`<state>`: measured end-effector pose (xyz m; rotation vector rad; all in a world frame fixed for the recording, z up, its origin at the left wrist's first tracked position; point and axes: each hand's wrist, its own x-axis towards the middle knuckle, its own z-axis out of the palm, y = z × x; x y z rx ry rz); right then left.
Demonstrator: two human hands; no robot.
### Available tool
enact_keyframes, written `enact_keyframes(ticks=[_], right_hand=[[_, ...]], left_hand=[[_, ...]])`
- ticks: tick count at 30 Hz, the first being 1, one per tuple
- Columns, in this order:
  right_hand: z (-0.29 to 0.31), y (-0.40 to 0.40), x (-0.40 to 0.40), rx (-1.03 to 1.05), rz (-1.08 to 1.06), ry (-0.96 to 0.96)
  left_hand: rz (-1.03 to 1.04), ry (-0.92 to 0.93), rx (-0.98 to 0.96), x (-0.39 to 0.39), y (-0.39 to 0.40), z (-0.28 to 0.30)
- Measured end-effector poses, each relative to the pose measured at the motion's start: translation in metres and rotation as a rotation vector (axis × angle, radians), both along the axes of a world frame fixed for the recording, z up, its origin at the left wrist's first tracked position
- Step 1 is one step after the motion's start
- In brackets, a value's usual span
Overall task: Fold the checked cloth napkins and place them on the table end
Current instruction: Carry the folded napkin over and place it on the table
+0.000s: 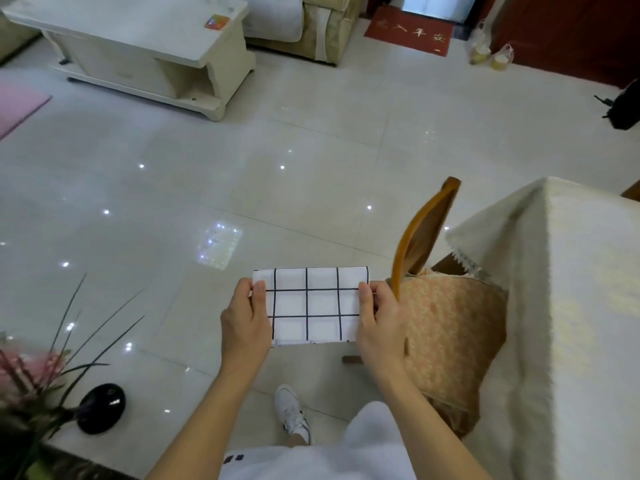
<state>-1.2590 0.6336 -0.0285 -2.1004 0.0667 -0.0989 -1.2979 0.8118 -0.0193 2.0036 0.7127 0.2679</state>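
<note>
one folded white cloth napkin with a black grid check [313, 306], held flat in the air over the pale glossy tiled floor [242, 161], left of the table. left hand [245, 320] pinches its left edge, thumb on top; right hand [377, 322] pinches its right edge the same way. one wooden chair with an orange patterned seat cushion [450, 327] just right of the napkin. one table under a cream fringed tablecloth [571, 306] at right. one white sneaker [292, 412] near. one black rounded object [101, 408] and pink flowers [27, 372] near left. one white coffee table [138, 32] far left. one red doormat with gold characters [412, 32] far; writing unreadable.
</note>
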Motion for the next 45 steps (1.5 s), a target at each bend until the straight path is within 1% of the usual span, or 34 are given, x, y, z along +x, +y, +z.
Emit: enact_keyframes(ticks=[4, 9, 12, 15, 18, 24, 28, 30, 33, 39, 45], right_hand=[[0.0, 0.034, 0.021, -0.097, 0.08, -0.012], [-0.007, 0.058, 0.059, -0.108, 0.111, -0.013], [-0.01, 0.072, 0.093, -0.11, 0.127, -0.012], [-0.015, 0.079, 0.141, -0.103, 0.106, -0.031], [-0.024, 0.076, 0.196, -0.076, 0.034, -0.035], [-0.022, 0.054, 0.297, 0.049, -0.161, 0.059], [-0.016, 0.035, 0.351, 0.191, -0.283, 0.126], [-0.015, 0.025, 0.373, 0.222, -0.322, 0.153], [-0.009, 0.011, 0.404, 0.259, -0.388, 0.145], [-0.009, -0.012, 0.461, 0.29, -0.505, 0.126], [-0.019, -0.044, 0.54, 0.245, -0.648, 0.136]], left_hand=[[0.014, 0.028, 0.018, 0.018, 0.037, -0.005], [0.033, 0.039, 0.016, 0.05, 0.062, -0.009], [0.037, 0.04, 0.021, 0.087, 0.075, -0.011], [0.02, 0.028, 0.043, 0.139, 0.08, -0.014], [-0.051, 0.031, 0.069, 0.205, 0.082, -0.018], [-0.249, 0.048, 0.111, 0.338, 0.062, -0.013], [-0.349, 0.032, 0.09, 0.405, 0.041, -0.01], [-0.382, 0.034, 0.074, 0.434, 0.031, -0.01], [-0.433, 0.029, 0.062, 0.476, 0.017, -0.008], [-0.53, 0.024, 0.047, 0.554, -0.013, -0.009], [-0.676, 0.052, 0.022, 0.66, -0.054, -0.027]])
